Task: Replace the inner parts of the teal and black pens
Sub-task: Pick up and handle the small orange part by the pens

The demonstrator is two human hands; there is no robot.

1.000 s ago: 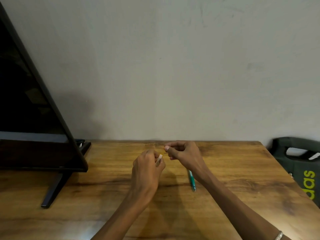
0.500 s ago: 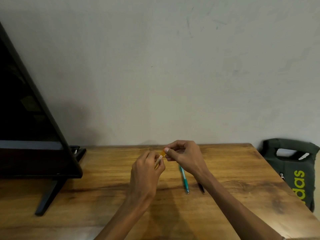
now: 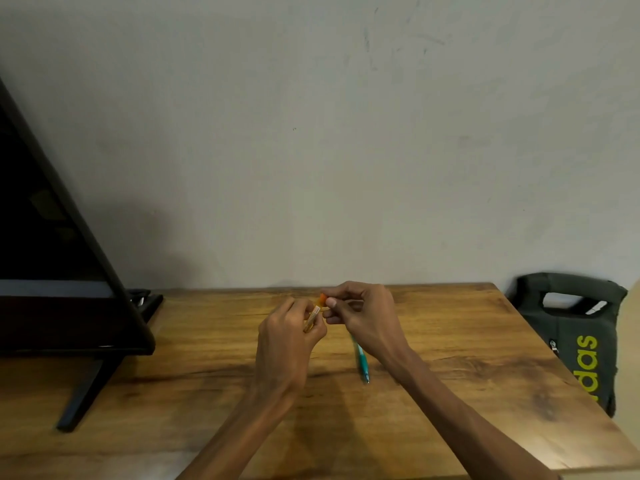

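Note:
My left hand [image 3: 289,336] grips a small pale tube-like case [image 3: 312,317] held upright and tilted right. My right hand [image 3: 363,315] pinches the orange cap [image 3: 322,299] at the top end of that case, fingers touching the left hand. The teal pen [image 3: 361,362] lies on the wooden table [image 3: 207,375] just below my right wrist, its tip pointing toward me. The black pen is hidden behind my right forearm.
A dark flat screen [image 3: 52,258] on a black stand [image 3: 86,393] occupies the table's left side. A dark green bag with yellow-green lettering [image 3: 581,337] sits off the table's right edge. A plain wall rises behind the table.
The camera tilted up a little, so the table sits lower in view. My right fingers have closed on the orange cap, which now shows; the black pen seen briefly by my forearm is hidden again.

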